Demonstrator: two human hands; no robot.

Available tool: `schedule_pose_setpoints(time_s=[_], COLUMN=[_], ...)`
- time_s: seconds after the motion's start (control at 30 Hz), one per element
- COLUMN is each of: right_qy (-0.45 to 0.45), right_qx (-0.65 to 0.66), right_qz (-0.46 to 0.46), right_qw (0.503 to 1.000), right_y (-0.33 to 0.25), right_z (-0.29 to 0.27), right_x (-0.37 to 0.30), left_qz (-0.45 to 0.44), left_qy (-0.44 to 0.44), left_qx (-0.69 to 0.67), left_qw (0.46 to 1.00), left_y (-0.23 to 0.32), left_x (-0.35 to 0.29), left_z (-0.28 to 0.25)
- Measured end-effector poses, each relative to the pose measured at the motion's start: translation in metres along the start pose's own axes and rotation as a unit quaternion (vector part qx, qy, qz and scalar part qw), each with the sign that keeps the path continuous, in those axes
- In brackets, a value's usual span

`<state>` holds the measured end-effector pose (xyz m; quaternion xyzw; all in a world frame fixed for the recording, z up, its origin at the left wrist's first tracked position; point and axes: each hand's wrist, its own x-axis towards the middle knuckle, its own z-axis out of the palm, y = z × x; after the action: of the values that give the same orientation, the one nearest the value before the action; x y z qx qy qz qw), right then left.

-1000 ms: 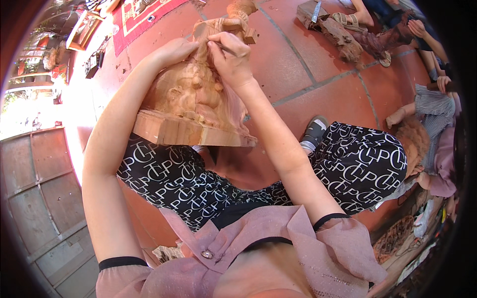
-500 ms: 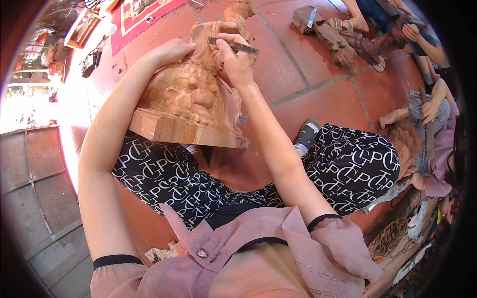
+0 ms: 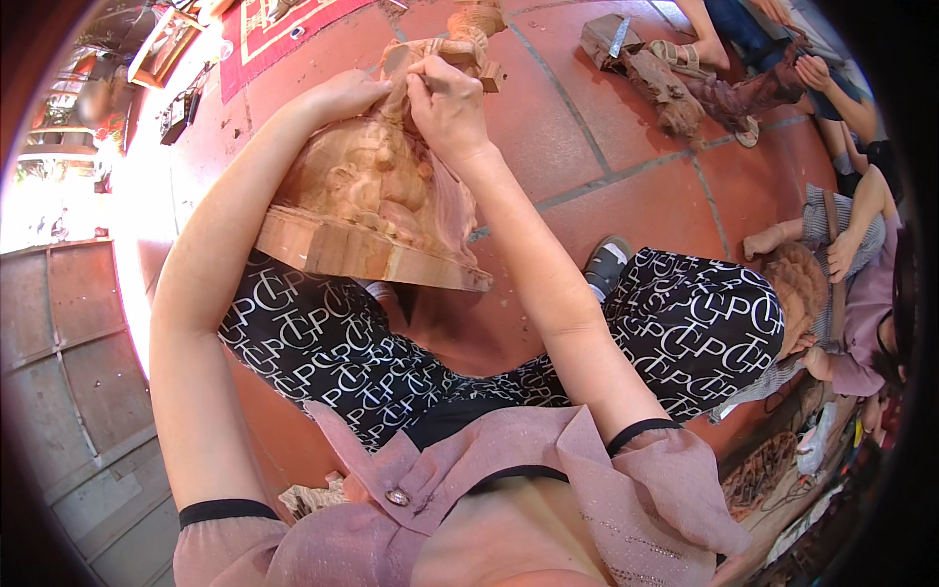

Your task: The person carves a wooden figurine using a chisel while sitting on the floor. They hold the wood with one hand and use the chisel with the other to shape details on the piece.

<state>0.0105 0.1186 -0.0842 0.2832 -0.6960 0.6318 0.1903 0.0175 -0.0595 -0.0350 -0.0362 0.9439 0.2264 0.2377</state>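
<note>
A carved wooden figure with a thick angular base leans between my knees, its narrow top pointing away from me. My left arm curves round its left side. My left hand grips the upper part of the carving, fingers laid over it. At the neck of the figure, my right hand is closed with its back up. The narrow, dark, flat hand tool seen in it a moment ago is now almost wholly hidden by the fingers. Its exact kind cannot be made out.
Red floor tiles surround me. Far right, another person's hands hold a dark wooden piece near a rough wood block. At right, a co-worker handles a carving with a long tool. A red mat lies far left.
My right hand has turned over and shifted slightly up and left, hiding the tool. My left hand stays on the carving. The co-worker's hand at right has moved down.
</note>
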Motion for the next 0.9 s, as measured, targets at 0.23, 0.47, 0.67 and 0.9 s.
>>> schedule_pose_setpoints(time_s=[0.23, 0.47, 0.67, 0.9], right_qy=[0.040, -0.010, -0.022, -0.081], right_qx=[0.267, 0.235, 0.146, 0.020], right_qz=[0.190, 0.162, 0.138, 0.037], right_qw=[0.944, 0.958, 0.979, 0.996], right_y=[0.025, 0.035, 0.027, 0.019], right_z=[-0.013, -0.005, -0.005, -0.017], right_x=[-0.002, 0.005, 0.010, 0.015], left_qz=[-0.023, -0.033, -0.016, 0.024], left_qy=[0.004, 0.016, 0.013, 0.011], left_qx=[0.002, -0.008, -0.032, -0.012], left_qw=[1.000, 0.999, 0.999, 1.000], left_y=[0.008, 0.011, 0.002, 0.004], left_x=[0.000, -0.002, 0.002, -0.002], left_z=[-0.001, 0.001, 0.002, -0.001])
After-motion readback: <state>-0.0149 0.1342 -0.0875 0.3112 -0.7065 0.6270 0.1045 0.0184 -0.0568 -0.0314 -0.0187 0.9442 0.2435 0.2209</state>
